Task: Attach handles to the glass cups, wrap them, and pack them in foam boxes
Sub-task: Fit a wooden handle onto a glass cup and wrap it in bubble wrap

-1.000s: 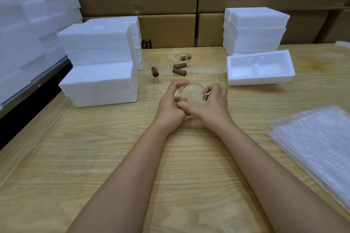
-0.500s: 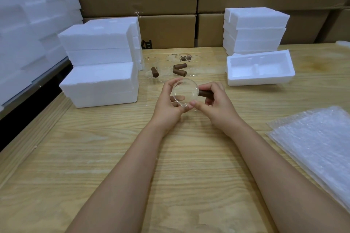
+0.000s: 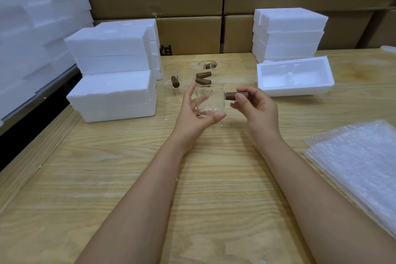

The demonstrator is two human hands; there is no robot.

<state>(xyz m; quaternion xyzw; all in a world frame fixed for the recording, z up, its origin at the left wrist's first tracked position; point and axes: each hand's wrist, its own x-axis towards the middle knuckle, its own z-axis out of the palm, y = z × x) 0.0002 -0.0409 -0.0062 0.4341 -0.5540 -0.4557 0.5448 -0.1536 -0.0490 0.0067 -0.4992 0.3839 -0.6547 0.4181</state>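
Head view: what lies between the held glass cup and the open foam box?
In the head view, only the brown handle at the glass cup's side, pinched by the right hand; nothing else shows before the open foam box.

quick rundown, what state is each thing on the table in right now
glass cup: roughly upright, off the table, held by the left hand
handle: against the cup's side, pinched by the right hand
foam box: open, uncovered
bubble wrap: flat stack, unused
other cups: standing on the table, unwrapped
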